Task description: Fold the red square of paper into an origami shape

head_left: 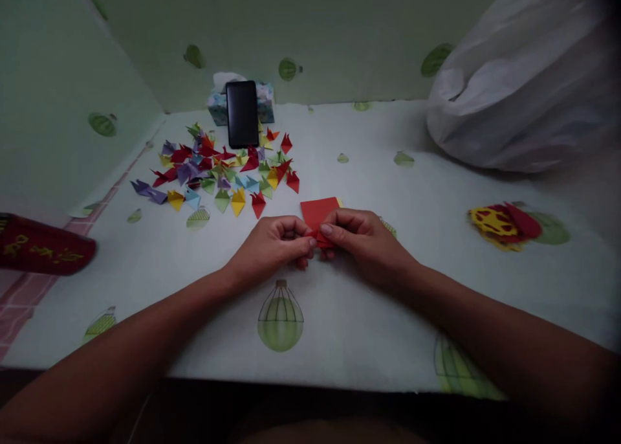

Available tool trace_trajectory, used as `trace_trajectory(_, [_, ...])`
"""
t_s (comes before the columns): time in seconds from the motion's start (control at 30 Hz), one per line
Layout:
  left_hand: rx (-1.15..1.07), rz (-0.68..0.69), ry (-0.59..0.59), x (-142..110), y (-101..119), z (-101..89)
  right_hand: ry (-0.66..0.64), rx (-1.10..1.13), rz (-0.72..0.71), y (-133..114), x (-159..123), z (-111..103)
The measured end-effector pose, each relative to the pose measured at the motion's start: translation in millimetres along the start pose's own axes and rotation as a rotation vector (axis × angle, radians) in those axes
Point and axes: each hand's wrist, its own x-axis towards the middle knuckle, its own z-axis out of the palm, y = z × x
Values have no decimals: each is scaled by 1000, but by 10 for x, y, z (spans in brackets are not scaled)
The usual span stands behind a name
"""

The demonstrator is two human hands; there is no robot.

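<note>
One folded piece of red paper (322,239), at mid-table, between left hand (279,240) and right hand (366,242); fingers (292,224) of both pinched closely on it. Red sheet (316,209), flat on the table (359,340), just beyond. Origami cranes (222,200), many, assorted colours, spread toward the person's far left. Black smartphone (242,115), upright before a tissue box (218,111). White plastic bag (504,107), far right.

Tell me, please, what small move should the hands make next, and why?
Perhaps press a firm crease in the small red paper: the left hand and the right hand both pinch it, and its visible part seems less shaped than the folded pieces beyond.
</note>
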Motion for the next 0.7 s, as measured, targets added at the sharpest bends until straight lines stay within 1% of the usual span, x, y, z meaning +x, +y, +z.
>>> trace_trajectory(0.2, [-13,-15,-1,-2,-14,8,18,-137,-32,-39,1,7])
trace_trajectory(0.33, [-16,-27,21,-19,-5,22,33,-219,-57,-59,-3,21])
trace_trajectory(0.5, [-27,-24,32,-27,6,34,85,-362,-114,-50,-15,56])
trace_trajectory(0.6, [-33,-20,10,-22,-6,23,125,-472,-182,-37,-25,69])
trace_trajectory(0.7, [-42,-7,-43,-14,-28,3,136,-524,-207,-33,-36,68])
